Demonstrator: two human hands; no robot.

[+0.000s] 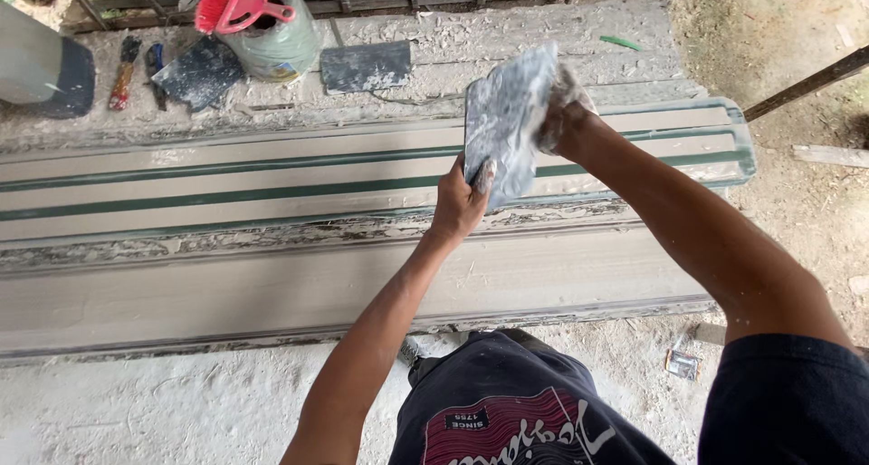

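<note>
Both hands are up in the centre of the frame, working on one thing: a flat, plaster-smeared grey plate (507, 121), held tilted on edge above the long mould. The left hand (457, 202) grips the plate's lower corner, fingers wrapped round its edge, thumb pressed on the face. The right hand (563, 112) is behind the plate's upper right side, caked in pale plaster, pressed against the back of it; how its fingers are curled there can't be made out, the plate hides them. So the hands are close together, one low and in front, one high and behind, with the plate between.

Below them the mould (272, 184) runs across the whole frame, pale with two dark green stripes along it, its right end rounded at centre right. Nearer the person lies a wide flat slab (272, 293), crusted along its edges.

Upper left: a sack (285, 39) with a red brush (237, 1) sticking out of it, a dark scraper (199, 74) leaning beside it, and small hand tools (127, 71) lying further left. Just right of the sack lies a dark rectangular plate (365, 67). A grey drum (41, 67) sits at the far left edge. Dusty ground at right and bottom.
</note>
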